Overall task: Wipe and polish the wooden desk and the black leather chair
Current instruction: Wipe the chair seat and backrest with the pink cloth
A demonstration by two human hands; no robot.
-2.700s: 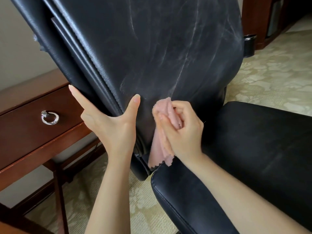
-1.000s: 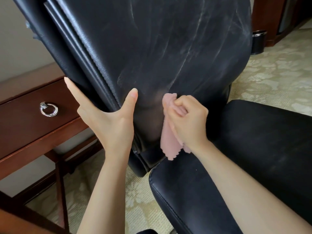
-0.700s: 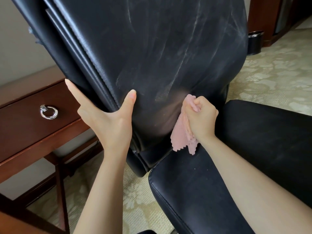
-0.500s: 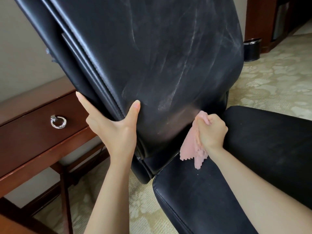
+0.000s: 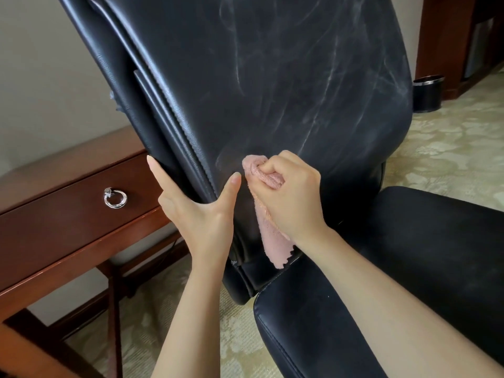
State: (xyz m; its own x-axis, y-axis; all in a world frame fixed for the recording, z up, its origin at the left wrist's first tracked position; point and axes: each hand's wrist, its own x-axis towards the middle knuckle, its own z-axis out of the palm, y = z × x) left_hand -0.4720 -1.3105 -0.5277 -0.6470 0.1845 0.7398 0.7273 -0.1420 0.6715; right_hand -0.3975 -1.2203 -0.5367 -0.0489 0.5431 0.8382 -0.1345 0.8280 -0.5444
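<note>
The black leather chair's backrest (image 5: 286, 85) fills the upper middle of the view, streaked with pale wipe marks. Its seat (image 5: 409, 255) lies at the lower right. My right hand (image 5: 291, 195) grips a bunched pink cloth (image 5: 268, 230) and presses it against the lower part of the backrest, with a loose end hanging down towards the seat. My left hand (image 5: 199, 211) holds the backrest's left edge, thumb on the front face and straight fingers behind the side. The wooden desk (image 5: 68, 214) stands at the left.
The desk's drawer has a silver ring pull (image 5: 115, 198). A small black bin (image 5: 426, 92) stands on the patterned carpet (image 5: 450, 159) behind the chair at the right. Dark wooden furniture (image 5: 441, 36) rises at the top right.
My right hand has swept the cloth across the lower backrest to the right and then back left, close to my left thumb. My left hand has kept its hold on the backrest's edge.
</note>
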